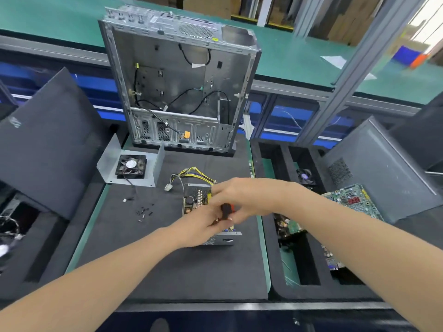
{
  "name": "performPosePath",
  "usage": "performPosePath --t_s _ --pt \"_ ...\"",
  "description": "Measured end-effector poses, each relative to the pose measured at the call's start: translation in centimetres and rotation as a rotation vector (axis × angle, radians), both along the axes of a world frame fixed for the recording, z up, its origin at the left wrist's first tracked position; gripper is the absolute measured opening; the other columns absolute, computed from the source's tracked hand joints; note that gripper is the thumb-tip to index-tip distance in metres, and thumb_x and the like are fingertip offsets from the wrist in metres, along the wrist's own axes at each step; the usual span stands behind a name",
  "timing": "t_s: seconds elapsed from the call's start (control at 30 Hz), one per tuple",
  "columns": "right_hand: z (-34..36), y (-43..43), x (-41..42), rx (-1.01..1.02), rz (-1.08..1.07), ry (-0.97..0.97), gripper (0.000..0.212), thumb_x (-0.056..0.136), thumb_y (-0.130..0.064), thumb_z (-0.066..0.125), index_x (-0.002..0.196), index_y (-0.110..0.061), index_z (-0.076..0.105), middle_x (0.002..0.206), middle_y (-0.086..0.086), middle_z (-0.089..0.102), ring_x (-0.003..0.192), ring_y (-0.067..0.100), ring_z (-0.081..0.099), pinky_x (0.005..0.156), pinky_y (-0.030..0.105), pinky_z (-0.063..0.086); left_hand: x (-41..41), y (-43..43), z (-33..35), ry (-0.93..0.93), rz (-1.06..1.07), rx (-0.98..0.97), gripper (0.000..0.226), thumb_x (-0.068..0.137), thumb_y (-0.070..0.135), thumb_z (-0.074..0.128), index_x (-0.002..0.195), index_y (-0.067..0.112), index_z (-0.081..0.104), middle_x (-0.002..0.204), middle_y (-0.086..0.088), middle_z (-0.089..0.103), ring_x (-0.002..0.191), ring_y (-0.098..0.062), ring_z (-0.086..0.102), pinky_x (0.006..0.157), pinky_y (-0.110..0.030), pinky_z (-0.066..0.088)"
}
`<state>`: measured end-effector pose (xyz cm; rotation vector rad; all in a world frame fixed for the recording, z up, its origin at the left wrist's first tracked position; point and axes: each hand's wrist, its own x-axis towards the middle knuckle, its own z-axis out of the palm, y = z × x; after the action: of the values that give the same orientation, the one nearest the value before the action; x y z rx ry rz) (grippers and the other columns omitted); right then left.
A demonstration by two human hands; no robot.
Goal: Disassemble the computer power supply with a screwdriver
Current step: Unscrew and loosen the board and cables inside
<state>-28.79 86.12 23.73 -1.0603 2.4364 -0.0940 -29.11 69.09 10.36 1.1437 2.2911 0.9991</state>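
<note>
under both hands, on the black foam mat: the power supply, open-topped, circuit board facing up. one metal end wall shows on the near side of the left hand.

- right hand: reaches across from the right, fingers curled down over the top of the screwdriver. black and red handle shows between the two hands. the grip looks set for turning with downward pressure.
- left hand: fingers curled at the lower end of the handle, thumb tip touching it. cannot tell whether it pinches the tool or braces on the unit. probably there to steady the tip on a screw; tip and screw are hidden.
- wire bundle: yellow and black leads loop out just beyond the right hand's fingers, lying slack on the mat, clear of the work.
- loose screws: small dark cluster to the left of the left hand, close enough to add to without reaching far.
- metal cover with fan: further left and beyond the screws, set aside.
- computer case: stands open well beyond both hands, mostly stripped, only a few cables left inside.
- circuit boards: lie beyond the right forearm, apart from the job.

judgement: the step in hand is a board screw; the housing is already partly apart.
</note>
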Motion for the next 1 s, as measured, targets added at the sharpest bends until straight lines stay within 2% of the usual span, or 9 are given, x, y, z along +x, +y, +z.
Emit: performPosePath --t_s 0.13,0.27,0.37,0.5,0.6,0.67,0.77,0.87,1.0 --pt "0.4 0.1 1.5 -0.020 0.027 -0.005 0.009 0.083 -0.008 0.072 0.092 -0.010 0.072 0.100 0.005 0.054 0.090 0.022 0.054 0.077 0.035 0.047 0.4 -0.1 -0.4 0.019 0.000 0.064 0.022 0.107 0.033 0.054 0.095 0.024 0.071 0.091 0.042 0.059 0.087 0.016 0.055 0.076 -0.006 0.039" --pt "-0.6 -1.1 4.1 0.035 -0.249 0.271 0.024 0.094 -0.033 0.058 0.107 -0.014 0.054 0.092 0.002 0.056 0.085 0.028 0.060 0.067 0.041 0.049 0.5 0.0 -0.7 0.055 0.036 -0.001 0.024 0.098 0.049 0.040 0.076 0.040 0.044 0.073 0.014 0.052 0.069 -0.009 0.050 0.066 -0.036 0.043" --pt "-2.0 -3.2 5.0 0.194 -0.650 0.483 0.036 0.101 -0.053 0.044 0.095 -0.018 0.042 0.079 0.003 0.053 0.084 0.034 0.066 0.060 0.036 0.037 0.6 0.1 -0.6 0.026 0.043 0.016 0.027 0.096 0.053 0.039 0.071 0.046 0.042 0.064 0.022 0.054 0.057 -0.005 0.048 0.054 -0.019 0.035" --pt "-3.2 -4.1 3.5 0.112 -0.861 0.353 0.028 0.101 -0.037 0.052 0.084 -0.016 0.044 0.071 0.001 0.041 0.084 0.037 0.063 0.066 0.035 0.039 0.5 0.2 -0.6 0.026 0.038 0.011 0.035 0.094 0.063 0.030 0.071 0.040 0.045 0.068 0.021 0.057 0.060 -0.004 0.050 0.057 -0.016 0.038" --pt "-3.1 -2.9 2.8 0.086 -0.810 0.267 0.033 0.092 -0.025 0.058 0.072 -0.015 0.035 0.068 0.003 0.041 0.063 0.031 0.050 0.052 0.029 0.031 0.1 0.3 -1.1 0.024 0.007 0.020 0.034 0.102 0.057 0.035 0.095 0.035 0.060 0.090 0.011 0.066 0.080 -0.011 0.059 0.076 -0.027 0.051" --pt "-2.6 -1.7 2.7 0.079 -0.717 0.198 0.023 0.089 -0.024 0.062 0.081 -0.015 0.042 0.070 0.003 0.046 0.065 0.033 0.052 0.048 0.027 0.032 -0.1 0.3 -1.4 0.041 0.007 0.014 0.024 0.107 0.051 0.039 0.100 0.034 0.056 0.092 0.012 0.065 0.080 -0.006 0.056 0.077 -0.026 0.051" --pt "-1.3 0.1 2.3 0.038 -0.500 0.095 0.015 0.094 -0.026 0.064 0.097 -0.019 0.051 0.080 -0.003 0.052 0.080 0.031 0.059 0.063 0.038 0.051 -0.2 0.4 -1.6 0.073 0.027 0.020 0.019 0.107 0.054 0.037 0.092 0.044 0.041 0.086 0.017 0.061 0.078 -0.002 0.056 0.069 -0.016 0.044" --pt "-0.4 0.6 1.4 0.044 -0.188 0.055 0.017 0.091 -0.019 0.068 0.103 -0.017 0.056 0.095 -0.002 0.049 0.083 0.020 0.050 0.067 0.038 0.044 -0.1 0.3 -1.5 0.117 0.019 -0.006 0.022 0.106 0.060 0.031 0.089 0.047 0.039 0.079 0.022 0.055 0.074 0.002 0.054 0.066 -0.019 0.042" --pt "0.4 0.2 0.9 0.148 0.033 0.047 0.024 0.086 -0.009 0.067 0.108 -0.014 0.060 0.100 -0.002 0.041 0.080 0.015 0.043 0.067 0.036 0.041 0.1 0.2 -1.5 0.121 -0.017 -0.041 0.039 0.107 0.057 0.032 0.093 0.026 0.051 0.098 0.007 0.061 0.091 -0.014 0.058 0.083 -0.039 0.049"
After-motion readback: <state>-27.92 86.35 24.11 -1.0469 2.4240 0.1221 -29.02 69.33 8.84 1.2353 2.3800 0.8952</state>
